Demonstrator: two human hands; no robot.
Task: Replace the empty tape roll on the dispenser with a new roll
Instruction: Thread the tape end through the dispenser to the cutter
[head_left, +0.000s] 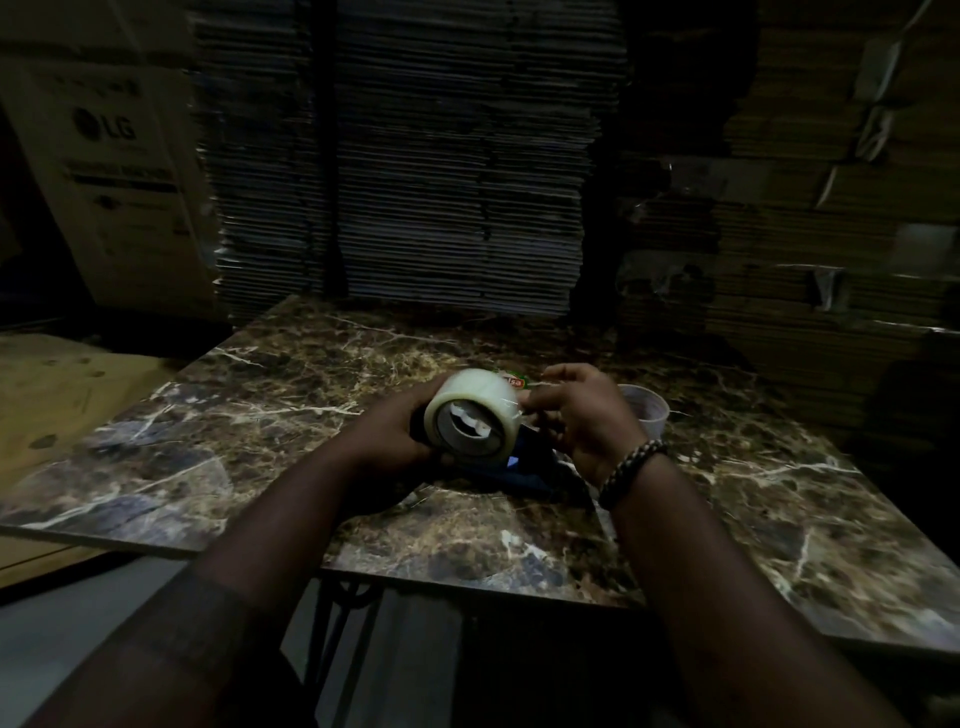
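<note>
A full roll of clear tape (470, 400) sits mounted on a dark blue dispenser (530, 467), held just above the marble table (260, 415). My left hand (400, 431) grips the dispenser and the roll from the left. My right hand (582, 410) pinches the tape's free end, which carries a small red and green label (514, 382), at the roll's upper right. An empty, pale tape core (644, 408) stands on the table just right of my right hand. The dispenser's lower part is partly hidden by my hands.
Tall stacks of flattened cardboard (415, 156) rise behind the table. A large printed carton (114, 171) stands at the left, and a wooden board (52, 395) lies beside the table's left edge. More cardboard stacks (831, 208) fill the right side.
</note>
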